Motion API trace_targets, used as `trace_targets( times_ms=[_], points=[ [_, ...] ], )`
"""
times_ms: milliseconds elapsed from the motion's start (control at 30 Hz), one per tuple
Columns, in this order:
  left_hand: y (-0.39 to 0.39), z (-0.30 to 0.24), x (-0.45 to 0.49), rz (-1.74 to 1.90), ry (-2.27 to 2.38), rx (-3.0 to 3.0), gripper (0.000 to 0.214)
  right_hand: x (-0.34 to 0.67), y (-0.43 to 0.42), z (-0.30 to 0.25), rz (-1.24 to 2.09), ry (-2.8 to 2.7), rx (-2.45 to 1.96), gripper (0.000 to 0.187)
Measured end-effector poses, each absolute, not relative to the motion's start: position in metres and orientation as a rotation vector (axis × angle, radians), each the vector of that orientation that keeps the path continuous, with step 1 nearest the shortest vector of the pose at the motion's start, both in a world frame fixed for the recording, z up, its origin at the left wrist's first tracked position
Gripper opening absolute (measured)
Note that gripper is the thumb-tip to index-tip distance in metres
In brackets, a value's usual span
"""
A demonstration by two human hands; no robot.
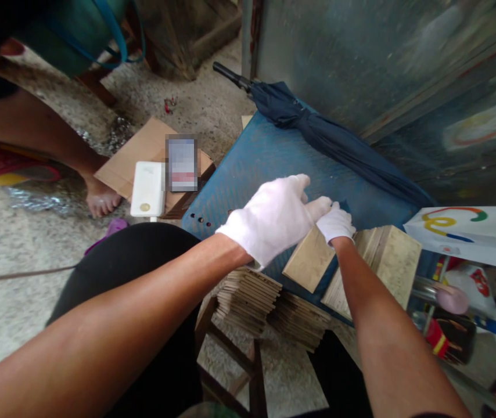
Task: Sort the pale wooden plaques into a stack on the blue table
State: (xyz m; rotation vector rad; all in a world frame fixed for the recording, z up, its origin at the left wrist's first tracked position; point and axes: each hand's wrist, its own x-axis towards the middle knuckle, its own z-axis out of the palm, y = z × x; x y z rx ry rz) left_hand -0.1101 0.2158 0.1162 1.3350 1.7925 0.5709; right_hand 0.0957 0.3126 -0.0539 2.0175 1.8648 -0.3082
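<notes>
My left hand [274, 216], in a white glove, reaches across the blue tabletop with its fingers stretched out and apart, and nothing shows in it. Its fingertips meet or overlap my right hand [336, 223], also white-gloved, whose fingers point away and down. What the right fingers touch is hidden. Just below both hands lies a thin tan rectangular board [309, 261]. A row of similar boards [394, 261] leans together beside my right wrist. Nearer to me, more boards [248, 299] are stacked below the table's edge.
A folded dark blue umbrella [317, 130] lies along the far side of the blue table [248, 157]. At left, a white power bank [147, 188] and a blurred-out phone [182, 164] rest on a cardboard box [130, 154]. A white bag [470, 232] stands right. Another person's foot [102, 194] shows.
</notes>
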Motion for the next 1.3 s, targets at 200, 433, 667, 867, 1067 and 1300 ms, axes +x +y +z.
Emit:
trace_targets(
  times_ms=[200, 433, 667, 867, 1067, 1300],
  points=[
    [0.215, 0.116, -0.107, 0.513, 1.807, 1.352, 0.046, 0.092, 0.314, -0.054, -0.260, 1.857, 2.005, 0.065],
    [0.213, 0.115, -0.104, 0.502, 1.793, 1.387, 0.045, 0.089, 0.310, -0.047, -0.291, 1.858, 1.995, 0.062],
    [0.213, 0.116, -0.103, 0.478, 1.779, 1.404, 0.042, 0.093, 0.311, -0.057, -0.254, 1.904, 1.985, 0.053],
    [0.214, 0.119, -0.102, 0.440, 1.742, 1.412, 0.037, 0.094, 0.309, -0.060, -0.286, 1.906, 1.998, 0.055],
    [0.214, 0.118, -0.100, 0.442, 1.718, 1.417, 0.035, 0.094, 0.311, -0.060, -0.329, 1.886, 1.992, 0.057],
    [0.213, 0.116, -0.098, 0.413, 1.701, 1.437, 0.035, 0.094, 0.310, -0.058, -0.310, 1.886, 1.987, 0.055]
  ],
)
